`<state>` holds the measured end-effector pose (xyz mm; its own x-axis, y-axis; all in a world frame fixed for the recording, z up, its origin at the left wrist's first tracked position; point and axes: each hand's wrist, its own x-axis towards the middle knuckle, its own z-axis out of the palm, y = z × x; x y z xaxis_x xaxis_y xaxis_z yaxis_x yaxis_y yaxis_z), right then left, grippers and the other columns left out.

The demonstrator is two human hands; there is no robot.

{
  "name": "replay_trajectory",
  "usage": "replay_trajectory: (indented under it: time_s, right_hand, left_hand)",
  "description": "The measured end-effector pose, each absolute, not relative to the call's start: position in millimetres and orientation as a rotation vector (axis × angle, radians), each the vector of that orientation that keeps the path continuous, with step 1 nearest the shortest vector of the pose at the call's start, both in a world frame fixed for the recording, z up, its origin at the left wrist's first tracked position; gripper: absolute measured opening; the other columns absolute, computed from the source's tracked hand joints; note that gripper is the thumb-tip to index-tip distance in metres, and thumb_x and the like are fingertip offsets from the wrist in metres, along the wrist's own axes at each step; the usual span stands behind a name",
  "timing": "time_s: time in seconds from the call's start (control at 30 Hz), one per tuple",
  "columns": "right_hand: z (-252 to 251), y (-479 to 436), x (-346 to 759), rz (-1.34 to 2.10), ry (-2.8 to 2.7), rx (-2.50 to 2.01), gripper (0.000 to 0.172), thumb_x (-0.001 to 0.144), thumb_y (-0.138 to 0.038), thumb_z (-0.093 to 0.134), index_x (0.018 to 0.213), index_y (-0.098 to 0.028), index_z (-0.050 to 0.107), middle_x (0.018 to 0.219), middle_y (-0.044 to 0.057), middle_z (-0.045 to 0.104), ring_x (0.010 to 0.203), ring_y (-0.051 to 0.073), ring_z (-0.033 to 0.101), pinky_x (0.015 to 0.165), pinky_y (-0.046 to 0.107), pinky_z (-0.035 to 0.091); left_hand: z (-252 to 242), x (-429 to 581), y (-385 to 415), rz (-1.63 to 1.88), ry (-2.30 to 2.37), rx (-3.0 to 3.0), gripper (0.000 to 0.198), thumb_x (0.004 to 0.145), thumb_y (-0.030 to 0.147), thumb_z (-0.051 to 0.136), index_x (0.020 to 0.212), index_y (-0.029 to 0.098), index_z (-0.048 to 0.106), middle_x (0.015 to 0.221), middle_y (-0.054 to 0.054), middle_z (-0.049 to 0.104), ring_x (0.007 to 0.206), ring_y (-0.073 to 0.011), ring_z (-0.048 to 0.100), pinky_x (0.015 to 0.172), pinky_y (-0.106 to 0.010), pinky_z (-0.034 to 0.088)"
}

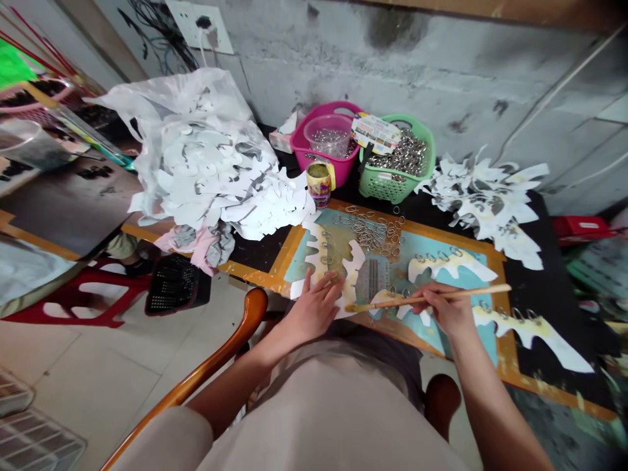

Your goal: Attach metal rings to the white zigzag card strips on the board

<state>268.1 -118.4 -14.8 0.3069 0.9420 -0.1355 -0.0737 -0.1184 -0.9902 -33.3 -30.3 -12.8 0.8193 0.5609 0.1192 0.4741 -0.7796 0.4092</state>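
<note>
My left hand (314, 307) lies flat with spread fingers on a white paper cutout (338, 284), pressing it to the painted board (432, 245). My right hand (441, 311) grips a wooden brush (422, 299), whose yellow-tipped bristles touch a smaller white cutout (383, 302). Metal rings sit along the cutouts' edges. Other ringed cutouts (449, 263) lie to the right of the brush. A loose pile of metal rings (367, 232) spreads on the board above my left hand. A small can of glue (318, 184) stands beyond them.
A green basket of rings (397, 160) and a pink basket (318, 140) stand against the concrete wall (441, 72). A bag heaped with cutouts (196, 157) lies left, more cutouts (485, 203) lie right. A chair's wooden armrest (220, 353) curves beside my left arm.
</note>
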Motion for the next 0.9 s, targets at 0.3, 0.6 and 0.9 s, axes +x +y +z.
replay_trajectory:
  time_s: [0.3, 0.6, 0.9]
  right_hand:
    - [-16.5, -128.6, 271.2, 1.129, -0.885, -1.398, 0.016, 0.074, -0.036, 0.074, 0.073, -0.02, 0.074, 0.063, 0.005, 0.07, 0.047, 0.02, 0.065, 0.043, 0.029, 0.055]
    - [-13.5, -143.0, 275.3, 1.09, -0.925, -1.464, 0.017, 0.077, -0.037, 0.073, 0.075, -0.021, 0.074, 0.063, 0.005, 0.069, 0.05, 0.021, 0.065, 0.047, 0.032, 0.055]
    - [0.7, -148.5, 270.2, 0.987, -0.961, -1.509, 0.018, 0.078, -0.038, 0.072, 0.076, -0.021, 0.074, 0.063, 0.005, 0.07, 0.051, 0.022, 0.065, 0.048, 0.033, 0.055]
  left_hand:
    - [-16.2, -34.9, -32.7, 0.242, 0.753, 2.632, 0.056, 0.092, 0.017, 0.044, 0.145, 0.015, 0.025, 0.139, -0.015, 0.052, 0.146, -0.0296, 0.021, 0.115, -0.067, -0.003]
    - [-17.0, -37.3, -34.7, 0.21, 0.751, 2.648, 0.061, 0.091, 0.016, 0.046, 0.147, 0.014, 0.02, 0.143, -0.016, 0.048, 0.146, -0.0303, 0.021, 0.113, -0.069, 0.001]
    - [-19.5, -38.4, -36.6, 0.22, 0.75, 2.673, 0.051, 0.092, 0.016, 0.044, 0.141, 0.015, 0.031, 0.146, -0.016, 0.045, 0.147, -0.0292, 0.019, 0.114, -0.068, 0.0]
